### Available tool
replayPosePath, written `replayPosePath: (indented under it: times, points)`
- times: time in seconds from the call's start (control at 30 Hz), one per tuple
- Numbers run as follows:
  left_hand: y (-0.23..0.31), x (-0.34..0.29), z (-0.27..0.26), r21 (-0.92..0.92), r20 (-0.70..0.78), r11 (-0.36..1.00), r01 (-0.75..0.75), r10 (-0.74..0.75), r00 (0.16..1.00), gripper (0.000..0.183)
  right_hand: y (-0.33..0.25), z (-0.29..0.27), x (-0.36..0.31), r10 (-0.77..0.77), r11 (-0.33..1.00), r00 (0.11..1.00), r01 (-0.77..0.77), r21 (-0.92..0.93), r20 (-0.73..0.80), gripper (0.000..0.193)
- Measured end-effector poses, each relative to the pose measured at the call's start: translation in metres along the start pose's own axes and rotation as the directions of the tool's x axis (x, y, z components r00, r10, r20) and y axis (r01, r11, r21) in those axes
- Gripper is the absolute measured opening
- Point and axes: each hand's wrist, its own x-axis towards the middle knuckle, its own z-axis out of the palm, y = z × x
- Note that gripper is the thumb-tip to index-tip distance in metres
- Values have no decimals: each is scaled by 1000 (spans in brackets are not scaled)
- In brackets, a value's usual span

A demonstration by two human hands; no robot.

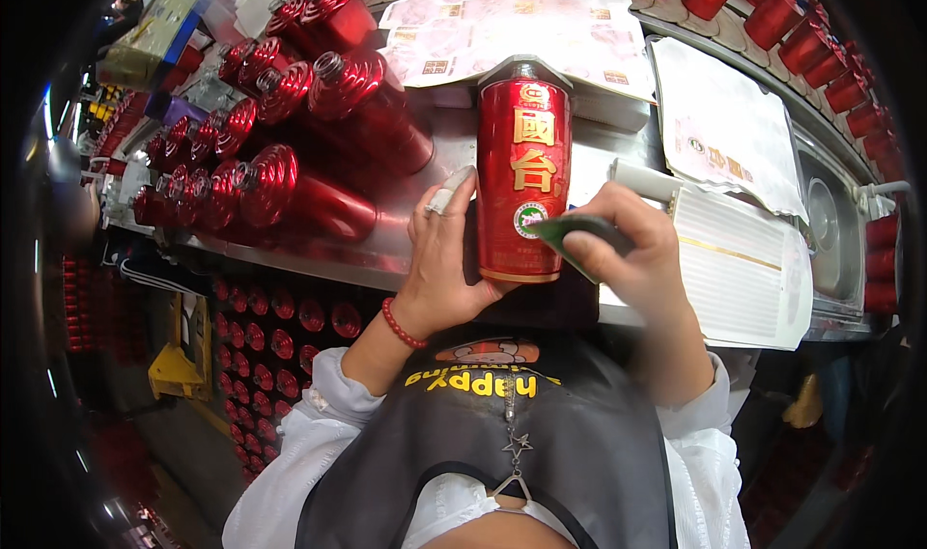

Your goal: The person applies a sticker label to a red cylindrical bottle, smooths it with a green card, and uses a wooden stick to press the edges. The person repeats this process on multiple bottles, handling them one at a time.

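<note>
A glossy red bottle with gold lettering lies before me on the table, its neck pointing away. My left hand steadies it, with the fingers along its left side and the thumb by its base. White tape wraps one finger, and a red bead bracelet circles the wrist. My right hand grips a flat dark-green scraper. The scraper's edge is at a small round green-and-white sticker on the lower front of the bottle. Part of the bottle's underside is hidden.
Several red bottles stand close together on the left. Sheets of printed labels lie behind the held bottle. On the right are a white sheet and a stack of white strips. More red bottles line a conveyor at the far right.
</note>
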Motion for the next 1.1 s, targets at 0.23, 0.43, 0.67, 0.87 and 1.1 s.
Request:
replayPosePath:
  times: [0.23, 0.43, 0.67, 0.87, 1.1]
  points:
    - [-21, -8, 3, -33, 89, 999, -13, 16, 996, 112, 22, 0, 11, 176, 982, 956, -155, 104, -233, 18]
    - [-28, -5, 5, -74, 132, 996, -54, 64, 989, 111, 29, 1, 14, 266, 958, 925, -222, 180, -272, 19]
    - [-26, -6, 5, -85, 120, 996, -37, 47, 992, 114, 26, 1, 18, 252, 953, 929, -188, 239, -272, 21]
    - [16, 39, -45, 242, 198, 845, -477, 439, 877, 92, 36, 0, 10, 363, 909, 879, -261, 325, -308, 19]
    - [-3, 103, -45, 280, 240, 766, -578, 527, 815, 83, 33, -3, 5, 378, 910, 871, -288, 300, -312, 20]
